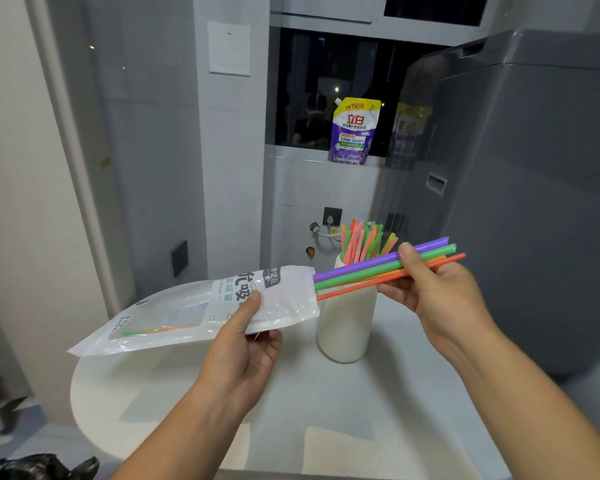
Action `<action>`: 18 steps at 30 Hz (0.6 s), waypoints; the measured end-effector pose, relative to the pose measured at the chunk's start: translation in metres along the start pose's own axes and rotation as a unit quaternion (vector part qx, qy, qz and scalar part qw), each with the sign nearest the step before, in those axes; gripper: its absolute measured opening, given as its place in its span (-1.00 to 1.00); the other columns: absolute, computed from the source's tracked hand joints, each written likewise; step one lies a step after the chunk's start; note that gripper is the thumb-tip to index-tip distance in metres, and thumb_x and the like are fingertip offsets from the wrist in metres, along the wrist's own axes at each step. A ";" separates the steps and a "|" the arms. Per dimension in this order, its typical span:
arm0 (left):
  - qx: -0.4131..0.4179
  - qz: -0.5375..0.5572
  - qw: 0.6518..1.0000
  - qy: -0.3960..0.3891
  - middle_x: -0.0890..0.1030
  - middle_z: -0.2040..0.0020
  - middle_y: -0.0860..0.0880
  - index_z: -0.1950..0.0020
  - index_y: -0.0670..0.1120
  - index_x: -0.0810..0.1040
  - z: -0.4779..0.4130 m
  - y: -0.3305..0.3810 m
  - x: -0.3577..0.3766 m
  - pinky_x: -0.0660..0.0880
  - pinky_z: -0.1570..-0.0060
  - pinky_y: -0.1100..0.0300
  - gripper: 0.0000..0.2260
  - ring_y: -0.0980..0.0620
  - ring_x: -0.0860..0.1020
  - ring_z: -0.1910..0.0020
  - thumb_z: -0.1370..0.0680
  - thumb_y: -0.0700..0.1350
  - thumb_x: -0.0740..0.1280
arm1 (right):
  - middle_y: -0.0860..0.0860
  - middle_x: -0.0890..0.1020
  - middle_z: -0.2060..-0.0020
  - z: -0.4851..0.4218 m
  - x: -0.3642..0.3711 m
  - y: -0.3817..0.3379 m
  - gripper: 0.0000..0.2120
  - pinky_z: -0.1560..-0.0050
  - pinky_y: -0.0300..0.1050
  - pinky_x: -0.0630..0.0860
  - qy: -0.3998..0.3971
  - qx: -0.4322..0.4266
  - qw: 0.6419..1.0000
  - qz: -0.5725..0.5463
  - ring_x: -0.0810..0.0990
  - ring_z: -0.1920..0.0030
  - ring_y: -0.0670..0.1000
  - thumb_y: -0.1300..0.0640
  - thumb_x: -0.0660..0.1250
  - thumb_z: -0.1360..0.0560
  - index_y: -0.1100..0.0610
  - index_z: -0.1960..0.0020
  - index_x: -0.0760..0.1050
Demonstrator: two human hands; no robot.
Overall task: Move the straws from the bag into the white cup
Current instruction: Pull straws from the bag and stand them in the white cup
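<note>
Now the left hand (246,348) grips the bag (194,313) near its open mouth, thumb on the printed top face and fingers curled underneath. The bag stretches away to the left of that hand, held above the table (326,427), its far end sagging lower. Through its clear panel a green and an orange straw (153,330) show, lying inside.

To the right, the right hand (433,289) pinches a small bundle of straws (361,271), purple, green, orange and red, thumb on top and fingers below. The bundle runs from past that hand's thumb, slanting down leftward to the bag's mouth, where the ends seem just inside the plastic.

Between the two hands, and beyond them, the white cup (347,327) stands upright on the table, the held bundle crossing in front of its upper part. Many coloured straws (364,242) stand in the cup, fanning out above its rim.

Farther beyond the hands a purple detergent pouch (355,131) sits on the window ledge, and a grey machine (534,202) stands beyond the right hand.
</note>
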State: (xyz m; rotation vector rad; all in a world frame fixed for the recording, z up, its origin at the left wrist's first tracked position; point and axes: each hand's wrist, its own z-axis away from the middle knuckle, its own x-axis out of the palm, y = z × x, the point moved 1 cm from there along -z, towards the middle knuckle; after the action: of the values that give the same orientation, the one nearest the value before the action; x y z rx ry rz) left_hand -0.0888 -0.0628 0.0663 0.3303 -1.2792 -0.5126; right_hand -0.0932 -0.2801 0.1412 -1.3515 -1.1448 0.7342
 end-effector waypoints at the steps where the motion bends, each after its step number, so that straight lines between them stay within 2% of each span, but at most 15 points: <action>1: 0.000 0.000 1.000 0.000 0.76 0.13 0.02 -0.13 -0.04 0.62 0.000 0.000 0.000 0.56 0.41 0.32 -0.84 0.11 0.69 0.24 -0.57 -0.17 0.44 | 0.18 0.75 0.13 0.000 0.000 0.000 -0.75 0.11 -0.08 0.69 -0.002 0.010 1.000 -0.003 0.75 0.11 0.12 0.09 0.34 -0.59 0.29 0.02 0.63; 7: 0.000 -0.008 1.000 0.004 0.76 0.16 0.02 -0.12 -0.05 0.61 0.000 0.001 0.000 0.55 0.44 0.32 -0.86 0.13 0.69 0.30 -0.57 -0.18 0.43 | 0.17 0.75 0.16 0.003 -0.003 -0.005 -0.78 0.14 -0.09 0.69 -0.002 0.026 1.000 -0.006 0.75 0.12 0.12 0.13 0.35 -0.57 0.30 0.02 0.62; 11: 0.006 -0.011 1.000 0.007 0.75 0.19 0.03 -0.08 -0.04 0.62 -0.001 0.005 -0.001 0.54 0.44 0.33 -0.90 0.14 0.67 0.31 -0.58 -0.17 0.42 | 0.17 0.75 0.19 0.001 -0.008 -0.012 -0.81 0.19 -0.13 0.69 0.013 -0.001 1.000 -0.004 0.75 0.15 0.10 0.15 0.35 -0.57 0.29 0.04 0.62; 18: 0.022 -0.010 1.000 0.017 0.74 0.21 0.05 -0.07 -0.04 0.61 -0.005 0.011 -0.003 0.55 0.43 0.33 -0.92 0.15 0.66 0.34 -0.58 -0.15 0.43 | 0.14 0.74 0.18 -0.009 -0.025 -0.041 -0.76 0.14 -0.09 0.68 0.022 -0.064 0.997 0.036 0.75 0.08 0.11 0.11 0.36 -0.57 0.32 0.03 0.60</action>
State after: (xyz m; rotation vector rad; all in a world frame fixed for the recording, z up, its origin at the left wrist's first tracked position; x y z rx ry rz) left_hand -0.0829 -0.0525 0.0683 0.3868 -1.2561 -0.4938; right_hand -0.1010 -0.3125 0.1773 -1.5148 -1.1283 0.6888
